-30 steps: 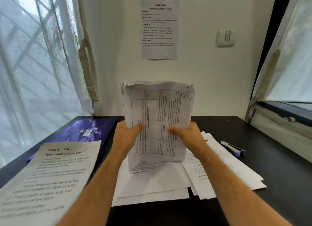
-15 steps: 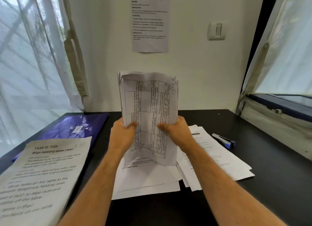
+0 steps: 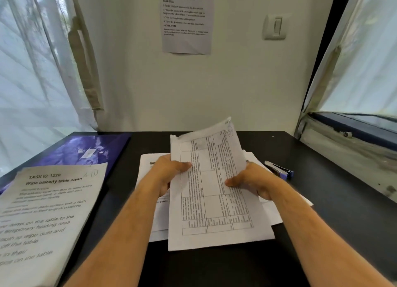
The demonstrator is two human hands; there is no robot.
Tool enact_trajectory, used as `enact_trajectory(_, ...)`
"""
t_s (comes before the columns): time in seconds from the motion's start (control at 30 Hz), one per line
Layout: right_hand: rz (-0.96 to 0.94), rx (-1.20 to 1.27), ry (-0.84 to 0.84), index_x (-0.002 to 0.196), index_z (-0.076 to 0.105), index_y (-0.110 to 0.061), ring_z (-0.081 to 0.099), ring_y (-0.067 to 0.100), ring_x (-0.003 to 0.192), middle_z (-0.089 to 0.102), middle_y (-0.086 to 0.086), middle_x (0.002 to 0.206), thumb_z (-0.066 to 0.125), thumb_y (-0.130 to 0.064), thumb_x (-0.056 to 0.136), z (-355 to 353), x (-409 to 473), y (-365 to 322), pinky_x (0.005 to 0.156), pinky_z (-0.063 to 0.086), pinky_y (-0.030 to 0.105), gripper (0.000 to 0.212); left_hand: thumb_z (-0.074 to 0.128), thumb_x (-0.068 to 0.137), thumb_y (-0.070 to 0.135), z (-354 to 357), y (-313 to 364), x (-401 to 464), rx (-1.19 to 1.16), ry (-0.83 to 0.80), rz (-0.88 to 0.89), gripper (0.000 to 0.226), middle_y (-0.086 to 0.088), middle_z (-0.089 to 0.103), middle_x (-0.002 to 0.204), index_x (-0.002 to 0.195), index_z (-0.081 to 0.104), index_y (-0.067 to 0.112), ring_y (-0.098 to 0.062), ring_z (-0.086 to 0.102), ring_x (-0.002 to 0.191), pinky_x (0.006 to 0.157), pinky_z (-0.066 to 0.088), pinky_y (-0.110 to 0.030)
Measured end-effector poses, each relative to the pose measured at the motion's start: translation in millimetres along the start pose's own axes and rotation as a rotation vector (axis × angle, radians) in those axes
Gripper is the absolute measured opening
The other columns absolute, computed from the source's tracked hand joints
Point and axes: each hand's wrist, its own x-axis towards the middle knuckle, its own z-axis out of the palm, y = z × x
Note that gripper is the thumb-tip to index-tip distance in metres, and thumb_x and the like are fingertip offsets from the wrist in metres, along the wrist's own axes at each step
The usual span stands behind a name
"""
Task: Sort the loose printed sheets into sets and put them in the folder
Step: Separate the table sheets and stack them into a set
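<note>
**Held sheets tipped down toward the desk**

A second ago the tabled sheets point(image 3: 214, 192) stood upright before the wall; now they lean back, low over the loose pile point(image 3: 154, 222). The left hand point(image 3: 165, 175) and right hand point(image 3: 251, 181) each pinch a side edge, thumbs on top, fingers underneath.

One purple folder point(image 3: 86, 151) lies far left, one sorted stack point(image 3: 43, 211) just before it, one stapler point(image 3: 279, 170) at right. The desk point(image 3: 322, 222) is black. One notice point(image 3: 187, 20) hangs on the white wall, curtained windows either side.
</note>
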Motion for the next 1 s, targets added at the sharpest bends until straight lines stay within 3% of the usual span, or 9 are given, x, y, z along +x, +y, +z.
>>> enact_trajectory(0.2, 0.031, -0.158, 0.046, 0.116, 0.062, -0.024, 0.073, 0.018, 0.093, 0.074, -0.003, 0.108, 0.076, -0.024, 0.085, 11, 8, 13, 0.086, 0.059, 0.042, 0.034, 0.070, 0.090, 0.012, 14, -35, 9, 0.269, 0.104, 0.099, 0.033, 0.001, 0.070, 0.121, 0.121, 0.063, 0.023, -0.022, 0.067, 0.109, 0.100, 0.051, -0.052)
enact_trajectory(0.33, -0.068, -0.275, 0.227, 0.125, 0.052, -0.026, 0.066, 0.012, 0.088, 0.065, -0.006, 0.113, 0.074, -0.022, 0.088, 27, 17, 9, 0.064, 0.054, 0.026, 0.044, 0.069, 0.092, 0.017, 17, -41, 9, 0.406, 0.189, 0.186, 0.043, -0.001, 0.065, 0.130, 0.133, 0.057, 0.023, -0.025, 0.068, 0.108, 0.087, 0.055, -0.041)
enact_trajectory(0.4, -0.121, -0.397, 0.398, 0.141, 0.039, -0.026, 0.061, 0.021, 0.109, 0.057, 0.003, 0.131, 0.074, -0.023, 0.087, 32, 23, 6, 0.084, 0.058, 0.039, 0.064, 0.068, 0.093, 0.018, 18, -42, 8, 0.459, 0.200, 0.239, 0.046, -0.001, 0.064, 0.132, 0.137, 0.055, 0.023, -0.024, 0.067, 0.107, 0.085, 0.055, -0.039)
enact_trajectory(0.53, -0.200, -0.622, 0.521, 0.158, 0.002, -0.032, 0.009, 0.037, 0.151, 0.006, 0.005, 0.166, 0.071, -0.020, 0.089, 40, 33, -7, 0.120, 0.016, 0.057, 0.098, 0.064, 0.096, 0.023, 23, -44, 5, 0.675, 0.223, 0.385, 0.029, 0.003, 0.066, 0.113, 0.125, 0.059, 0.023, -0.009, 0.061, 0.087, 0.070, 0.048, -0.019)
enact_trajectory(0.67, -0.419, -0.407, 0.560, 0.150, 0.033, -0.036, 0.025, 0.032, 0.148, 0.031, -0.001, 0.159, 0.066, -0.021, 0.094, 48, 48, -10, 0.118, 0.024, 0.052, 0.067, 0.060, 0.098, 0.026, 28, -43, 3, 0.797, 0.195, 0.442, 0.009, 0.007, 0.066, 0.097, 0.102, 0.055, 0.031, -0.005, 0.059, 0.075, 0.064, 0.043, -0.016)
enact_trajectory(0.73, -0.532, -0.244, 0.551, 0.126, 0.058, -0.030, 0.056, 0.021, 0.123, 0.060, -0.002, 0.131, 0.063, -0.013, 0.095, 54, 49, -1, 0.107, 0.046, 0.037, 0.035, 0.060, 0.098, 0.027, 27, -44, 4, 0.823, 0.175, 0.441, 0.006, 0.007, 0.067, 0.093, 0.099, 0.056, 0.031, -0.007, 0.061, 0.075, 0.066, 0.047, -0.018)
enact_trajectory(0.8, -0.534, -0.131, 0.539, 0.100, 0.067, -0.021, 0.065, 0.012, 0.095, 0.068, -0.006, 0.102, 0.062, -0.009, 0.095, 54, 49, 9, 0.089, 0.057, 0.033, 0.014, 0.061, 0.097, 0.035, 24, -44, 2, 0.777, 0.141, 0.453, 0.007, 0.007, 0.068, 0.088, 0.096, 0.062, 0.028, -0.009, 0.063, 0.075, 0.068, 0.051, -0.020)
enact_trajectory(0.93, -0.499, -0.147, 0.454, 0.085, 0.071, -0.019, 0.066, 0.012, 0.088, 0.070, -0.007, 0.091, 0.069, -0.008, 0.089, 49, 54, 20, 0.075, 0.059, 0.024, 0.012, 0.045, 0.098, 0.056, 15, -40, -1, 0.542, 0.274, 0.414, 0.044, 0.014, 0.064, 0.080, 0.085, 0.072, 0.024, -0.007, 0.061, 0.074, 0.064, 0.042, -0.017)
enact_trajectory(1.0, -0.507, -0.199, 0.432, 0.085, 0.072, -0.020, 0.067, 0.010, 0.089, 0.070, -0.011, 0.092, 0.072, -0.010, 0.088, 50, 54, 21, 0.072, 0.057, 0.017, 0.010, 0.046, 0.101, 0.049, 6, -40, 5, 0.519, 0.460, 0.404, 0.036, 0.013, 0.066, 0.090, 0.099, 0.072, 0.025, -0.009, 0.062, 0.079, 0.066, 0.047, -0.017)
